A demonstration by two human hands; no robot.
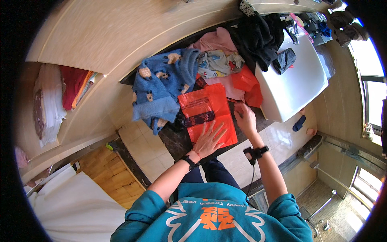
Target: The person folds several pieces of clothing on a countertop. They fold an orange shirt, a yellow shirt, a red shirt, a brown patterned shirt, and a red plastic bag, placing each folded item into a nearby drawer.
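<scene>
A red plastic bag [223, 99] with a dark printed band lies flattened on the dark stone countertop [172, 142]. Spread fingers of my left hand [210, 139] rest on its near part. Just right of the bag, my right hand [245, 116] has its fingers bent; whether they pinch anything is hidden. Beyond lies a second, crumpled red plastic bag [251, 86], partly over pink cloth. A blue knitted sweater [166, 81] with sheep motifs is heaped to the left. Grey printed fabric [216, 63] and a pink garment [216, 40] lie behind.
A white washbasin [302, 78] with a chrome faucet [292, 30] stands at the right. Black clothing [260, 36] hangs over its left rim, and a black plastic bag [284, 60] is inside. Folded textiles [50, 103] fill a wall niche at the left. A blue slipper [299, 123] is on the floor.
</scene>
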